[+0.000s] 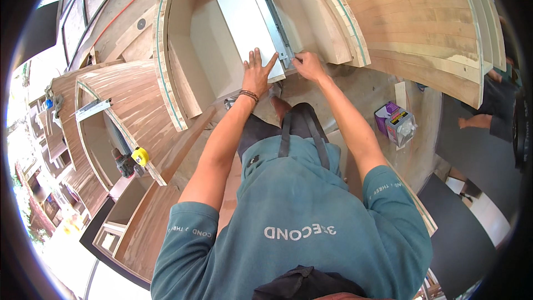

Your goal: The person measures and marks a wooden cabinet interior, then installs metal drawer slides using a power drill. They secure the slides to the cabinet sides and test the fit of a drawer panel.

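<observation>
While white lettering (291,233) marks the shirt (311,194), the left hand (256,76) splays over a panel (243,16); the right hand's (311,66) grip is unclear.

We wear a blue-green cloth shirt (300,200) with short sleeves (186,244) and pale letters (300,232) on its front and sleeves, flat dark straps (285,139), dark pants (258,129), and thin brown bracelets (249,95) on our left wrist (254,86).

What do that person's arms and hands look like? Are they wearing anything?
The left hand and right hand wear no gloves. A dark, banded bracelet circles the left wrist. Both forearms are bare below short teal sleeves with pale lettering.
</observation>
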### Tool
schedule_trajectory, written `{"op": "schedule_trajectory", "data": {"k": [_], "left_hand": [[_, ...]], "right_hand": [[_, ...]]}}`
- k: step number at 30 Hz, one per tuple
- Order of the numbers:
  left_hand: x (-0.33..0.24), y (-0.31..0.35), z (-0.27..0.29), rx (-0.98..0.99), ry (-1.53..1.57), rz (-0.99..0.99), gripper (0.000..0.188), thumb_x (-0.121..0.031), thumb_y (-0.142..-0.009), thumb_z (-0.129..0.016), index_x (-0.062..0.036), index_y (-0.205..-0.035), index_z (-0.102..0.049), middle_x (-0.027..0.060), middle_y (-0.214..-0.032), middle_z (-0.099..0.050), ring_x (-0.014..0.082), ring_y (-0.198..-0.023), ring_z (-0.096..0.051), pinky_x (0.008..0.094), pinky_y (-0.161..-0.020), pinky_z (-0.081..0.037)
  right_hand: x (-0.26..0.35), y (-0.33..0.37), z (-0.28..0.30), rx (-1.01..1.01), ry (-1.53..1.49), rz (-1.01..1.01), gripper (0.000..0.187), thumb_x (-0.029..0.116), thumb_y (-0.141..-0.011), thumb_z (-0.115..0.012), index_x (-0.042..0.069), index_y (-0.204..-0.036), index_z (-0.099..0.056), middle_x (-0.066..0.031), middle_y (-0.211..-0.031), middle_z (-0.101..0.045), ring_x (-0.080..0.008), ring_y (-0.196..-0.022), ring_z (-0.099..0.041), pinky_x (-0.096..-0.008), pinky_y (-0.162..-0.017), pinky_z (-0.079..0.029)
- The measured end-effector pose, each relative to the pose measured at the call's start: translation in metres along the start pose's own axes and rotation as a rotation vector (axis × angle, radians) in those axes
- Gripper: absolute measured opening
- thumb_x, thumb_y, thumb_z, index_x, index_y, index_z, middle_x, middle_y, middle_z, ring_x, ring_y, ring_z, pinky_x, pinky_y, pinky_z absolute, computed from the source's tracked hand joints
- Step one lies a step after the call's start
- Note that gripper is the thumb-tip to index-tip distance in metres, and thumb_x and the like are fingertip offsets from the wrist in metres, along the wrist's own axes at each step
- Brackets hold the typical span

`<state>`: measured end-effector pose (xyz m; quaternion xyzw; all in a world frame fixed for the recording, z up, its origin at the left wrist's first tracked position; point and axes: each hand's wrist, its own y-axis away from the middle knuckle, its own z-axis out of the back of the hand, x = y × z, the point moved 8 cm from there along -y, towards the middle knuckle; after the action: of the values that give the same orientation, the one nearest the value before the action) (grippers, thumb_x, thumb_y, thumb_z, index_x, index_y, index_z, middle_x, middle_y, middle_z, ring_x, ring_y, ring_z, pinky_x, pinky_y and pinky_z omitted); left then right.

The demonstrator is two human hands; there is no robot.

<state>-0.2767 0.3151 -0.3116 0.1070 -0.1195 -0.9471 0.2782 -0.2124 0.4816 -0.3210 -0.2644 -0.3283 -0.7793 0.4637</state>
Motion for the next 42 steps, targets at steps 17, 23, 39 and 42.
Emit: {"op": "schedule_trajectory", "data": {"k": [17, 23, 39, 42], "left_hand": [[-0.001, 0.002, 0.001, 0.045, 0.041, 0.017, 0.125, -0.04, -0.062, -0.092, -0.0361, -0.161, -0.014, 0.0341, -0.158, -0.024, 0.0496, -0.145, -0.032, 0.0582, -0.108, -0.043], [0.0, 0.001, 0.001, 0.025, 0.04, 0.014, 0.124, -0.039, -0.064, -0.091, -0.0362, -0.161, -0.015, 0.0345, -0.158, -0.025, 0.0499, -0.144, -0.033, 0.0585, -0.109, -0.043], [-0.002, 0.0, 0.004, -0.003, 0.024, -0.031, 0.123, -0.043, -0.063, -0.091, -0.0389, -0.16, -0.016, 0.0372, -0.153, -0.029, 0.0538, -0.139, -0.037, 0.0591, -0.103, -0.049], [-0.002, 0.0, 0.003, -0.004, 0.018, -0.033, 0.123, -0.044, -0.063, -0.091, -0.0387, -0.16, -0.016, 0.0372, -0.153, -0.029, 0.0538, -0.139, -0.036, 0.0589, -0.103, -0.049]], "right_hand": [[0.004, 0.004, -0.002, 0.011, 0.091, 0.028, 0.027, 0.02, -0.088, -0.058, -0.003, -0.091, -0.071, -0.0294, -0.085, -0.066, -0.0486, -0.085, -0.065, -0.0539, -0.078, -0.051], [-0.002, 0.003, -0.002, 0.067, 0.063, -0.061, 0.028, 0.024, -0.088, -0.06, 0.001, -0.099, -0.073, -0.0282, -0.087, -0.067, -0.0475, -0.086, -0.066, -0.0512, -0.077, -0.052], [-0.021, 0.002, -0.003, 0.038, -0.231, -0.185, 0.04, 0.033, -0.09, -0.069, 0.005, -0.119, -0.071, -0.0231, -0.094, -0.074, -0.0265, -0.089, -0.073, -0.0374, -0.082, -0.053], [-0.021, 0.002, -0.003, 0.01, -0.245, -0.167, 0.038, 0.032, -0.09, -0.069, 0.007, -0.118, -0.072, -0.0231, -0.094, -0.074, -0.0261, -0.089, -0.073, -0.0372, -0.082, -0.053]]}}
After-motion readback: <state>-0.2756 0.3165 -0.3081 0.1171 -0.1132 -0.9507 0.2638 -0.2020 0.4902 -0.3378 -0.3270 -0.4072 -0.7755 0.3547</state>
